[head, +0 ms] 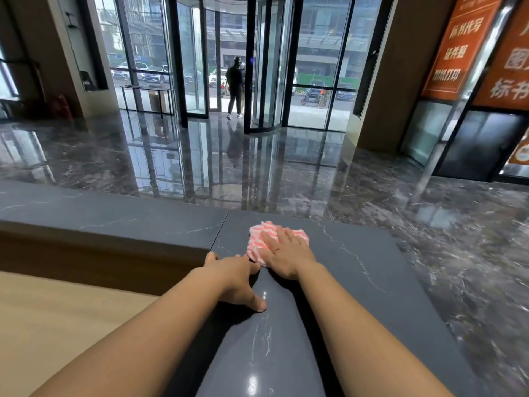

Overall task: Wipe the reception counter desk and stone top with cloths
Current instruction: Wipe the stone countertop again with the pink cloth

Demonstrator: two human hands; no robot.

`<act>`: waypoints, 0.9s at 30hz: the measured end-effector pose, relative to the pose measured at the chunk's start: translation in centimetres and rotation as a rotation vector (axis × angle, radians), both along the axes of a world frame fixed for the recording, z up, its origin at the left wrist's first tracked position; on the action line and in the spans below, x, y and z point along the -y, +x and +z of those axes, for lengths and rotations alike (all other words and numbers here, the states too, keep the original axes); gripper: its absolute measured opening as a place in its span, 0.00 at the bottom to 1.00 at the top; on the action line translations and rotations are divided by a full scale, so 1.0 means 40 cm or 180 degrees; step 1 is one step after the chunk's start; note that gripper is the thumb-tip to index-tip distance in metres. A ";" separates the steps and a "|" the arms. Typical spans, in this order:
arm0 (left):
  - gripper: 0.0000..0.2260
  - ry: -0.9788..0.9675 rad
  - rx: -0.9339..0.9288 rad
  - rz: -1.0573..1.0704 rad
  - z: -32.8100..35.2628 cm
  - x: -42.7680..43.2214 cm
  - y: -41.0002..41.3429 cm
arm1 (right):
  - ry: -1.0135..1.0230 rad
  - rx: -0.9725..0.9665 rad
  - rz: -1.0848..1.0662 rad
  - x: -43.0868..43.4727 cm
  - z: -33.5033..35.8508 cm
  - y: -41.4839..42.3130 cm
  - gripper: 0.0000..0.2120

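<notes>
The striped pink-and-white cloth (263, 233) lies crumpled on the dark grey stone worktop (357, 267), close to the seam where two slabs meet at a corner; the right hand (286, 253) rests flat on top of it, palm down, fingers straight and together, pressing the cloth against the stone and covering its near right part; the far and left edges of the cloth show beyond the fingers.

The left hand (233, 279) sits on the same worktop just beside the right wrist, holding nothing; its fingers are loosely spread, the thumb planted on the stone toward the person and one finger reaching the inner edge of the slab; its fingertips come very near the near-left corner of the cloth, though whether they touch it cannot be told.

Both forearms are bare and stretch forward from the bottom of the view; to the left, below the stone, lies a pale wooden desk surface (57, 325).

Beyond the worktop spreads a glossy dark marble floor (171, 167); at the far side stands a glass revolving door (257, 67) with a person in dark clothes (235, 81) in it; orange signs (455, 47) hang at the right.
</notes>
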State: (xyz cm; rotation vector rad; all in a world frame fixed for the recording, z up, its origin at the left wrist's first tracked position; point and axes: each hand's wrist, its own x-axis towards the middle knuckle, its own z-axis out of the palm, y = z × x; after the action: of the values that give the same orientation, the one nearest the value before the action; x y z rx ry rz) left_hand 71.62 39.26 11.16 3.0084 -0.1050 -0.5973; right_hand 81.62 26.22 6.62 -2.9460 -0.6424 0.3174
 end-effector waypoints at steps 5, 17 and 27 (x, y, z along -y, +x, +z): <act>0.42 0.0046 -0.0181 0.0088 -0.002 0.000 0.016 | -0.0017 0.0074 -0.0420 0.116 0.003 0.063 0.28; 0.42 -0.0042 -0.0251 0.0216 0.001 0.009 0.040 | -0.0174 0.0117 -0.1647 0.396 0.001 0.052 0.27; 0.40 0.0081 -0.0177 0.0201 0.011 0.017 0.034 | 0.0031 0.0053 -0.0776 0.144 -0.004 -0.136 0.27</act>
State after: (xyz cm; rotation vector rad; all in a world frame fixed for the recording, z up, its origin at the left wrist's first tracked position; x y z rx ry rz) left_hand 72.96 38.57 11.58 3.0037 0.0007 -0.6804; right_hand 76.19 20.44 6.45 -2.9767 -0.2797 0.2648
